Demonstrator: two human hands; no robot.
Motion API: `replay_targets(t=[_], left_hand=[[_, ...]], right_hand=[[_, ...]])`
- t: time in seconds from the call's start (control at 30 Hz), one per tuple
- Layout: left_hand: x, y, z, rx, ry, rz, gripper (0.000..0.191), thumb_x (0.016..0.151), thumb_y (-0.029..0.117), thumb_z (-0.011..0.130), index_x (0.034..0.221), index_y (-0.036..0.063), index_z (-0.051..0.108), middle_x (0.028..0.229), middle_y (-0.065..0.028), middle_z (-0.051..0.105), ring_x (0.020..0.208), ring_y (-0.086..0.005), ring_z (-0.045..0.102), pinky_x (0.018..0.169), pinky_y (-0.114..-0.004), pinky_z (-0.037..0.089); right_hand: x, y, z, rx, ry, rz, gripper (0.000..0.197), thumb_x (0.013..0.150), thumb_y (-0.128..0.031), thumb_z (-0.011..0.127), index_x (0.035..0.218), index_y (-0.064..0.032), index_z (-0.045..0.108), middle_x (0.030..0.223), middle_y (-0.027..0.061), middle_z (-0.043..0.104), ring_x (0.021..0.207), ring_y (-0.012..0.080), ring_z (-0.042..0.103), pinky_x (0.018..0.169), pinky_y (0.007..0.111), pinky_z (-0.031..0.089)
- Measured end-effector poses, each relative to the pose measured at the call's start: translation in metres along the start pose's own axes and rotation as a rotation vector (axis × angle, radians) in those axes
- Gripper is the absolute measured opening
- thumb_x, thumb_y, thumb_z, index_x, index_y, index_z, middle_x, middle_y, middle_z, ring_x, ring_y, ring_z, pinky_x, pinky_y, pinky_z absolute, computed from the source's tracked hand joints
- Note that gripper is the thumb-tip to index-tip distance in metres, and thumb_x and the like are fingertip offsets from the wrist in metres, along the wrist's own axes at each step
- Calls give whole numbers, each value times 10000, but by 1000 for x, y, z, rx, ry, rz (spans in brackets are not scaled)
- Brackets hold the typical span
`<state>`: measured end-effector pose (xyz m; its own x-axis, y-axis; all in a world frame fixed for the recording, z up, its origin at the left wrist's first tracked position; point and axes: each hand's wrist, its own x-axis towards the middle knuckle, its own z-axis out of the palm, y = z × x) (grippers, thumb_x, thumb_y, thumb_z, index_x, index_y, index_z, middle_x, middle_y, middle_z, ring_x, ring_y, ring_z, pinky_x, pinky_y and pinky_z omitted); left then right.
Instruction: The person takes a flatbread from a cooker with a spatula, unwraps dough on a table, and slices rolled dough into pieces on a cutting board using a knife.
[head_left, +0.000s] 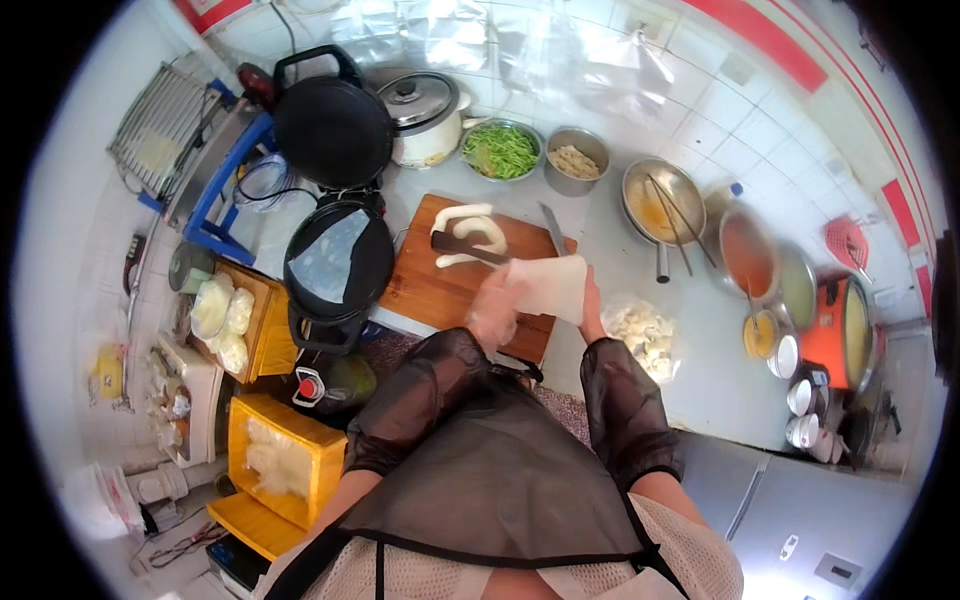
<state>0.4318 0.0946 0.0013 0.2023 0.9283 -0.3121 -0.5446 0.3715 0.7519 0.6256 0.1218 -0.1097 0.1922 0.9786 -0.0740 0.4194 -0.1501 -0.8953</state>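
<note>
A thin white dough sheet spans between my two hands above a wooden cutting board. My left hand, blurred, meets the sheet's left edge, and my right hand has its right edge. Pale dough ropes lie curled on the board, with a dark rolling pin across them. A knife rests at the board's far right edge. Left of the board, an opened electric griddle has a translucent whitish sheet on its lower plate.
Behind the board stand a lidded pot, a bowl of chopped greens and a metal pot of food. Rightward are a pan with chopsticks, pale cut pieces and a red sauce basin. Yellow boxes sit lower left.
</note>
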Motion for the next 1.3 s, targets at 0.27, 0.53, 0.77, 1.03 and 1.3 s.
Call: replay_targets(t=[0.27, 0.53, 0.77, 1.03, 1.3], left_hand=[[35, -99, -168, 1198, -475, 280, 287, 893, 24, 503, 1179, 19, 522, 1032, -114, 615, 977, -201, 610, 757, -344, 532], [16, -66, -108, 658, 408, -263, 321, 806, 56, 567, 1123, 4, 575, 1067, -160, 619, 997, -247, 592, 830, -316, 464], [14, -60, -105, 632, 413, -261, 335, 763, 10, 579, 1096, -32, 590, 1001, -171, 640, 942, -241, 613, 821, -325, 473], [25, -79, -132, 932, 355, -62, 283, 755, 91, 626, 1028, 19, 652, 862, -119, 670, 718, -208, 635, 658, -338, 494], [23, -70, -136, 1167, 229, -105, 209, 798, 162, 573, 897, 13, 681, 828, -154, 667, 783, -310, 628, 736, -379, 490]], right_hand=[[-96, -58, -41, 227, 242, 209, 223, 891, -157, 576, 994, -59, 404, 653, 58, 524, 448, 149, 484, 408, 301, 402], [-150, -50, 4, -485, -7, -26, 226, 941, -238, 472, 1057, -52, 421, 618, 213, 580, 545, 405, 577, 513, 506, 445], [-154, -53, 23, -534, -34, -8, 201, 932, -260, 460, 996, -70, 442, 633, 223, 600, 601, 439, 590, 566, 552, 452], [-153, -51, 32, -532, -48, 19, 191, 931, -256, 461, 991, -77, 434, 643, 228, 597, 609, 444, 584, 564, 548, 442], [-156, -56, 39, -550, -103, 45, 233, 930, -287, 454, 1026, -75, 445, 675, 235, 616, 639, 448, 595, 584, 548, 447]])
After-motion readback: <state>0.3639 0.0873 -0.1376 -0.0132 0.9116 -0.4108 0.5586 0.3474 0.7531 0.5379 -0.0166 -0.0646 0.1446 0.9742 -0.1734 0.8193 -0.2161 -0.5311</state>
